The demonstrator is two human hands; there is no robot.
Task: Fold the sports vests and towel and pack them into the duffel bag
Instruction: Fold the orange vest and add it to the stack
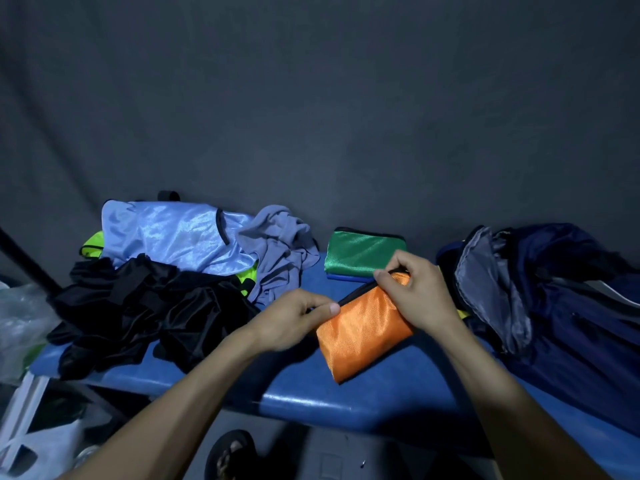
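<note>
A folded orange vest with black trim lies on the blue bench. My left hand pinches its upper left edge. My right hand grips its upper right corner. Behind it sits a folded green vest stacked on a blue one. At the left, a light blue vest, black vests, a neon yellow vest and a grey towel lie in a loose pile. The navy duffel bag stands open at the right.
A dark grey cloth backdrop hangs behind the bench. A clear plastic bag and a white frame are at the lower left. A sandalled foot shows under the bench's front edge.
</note>
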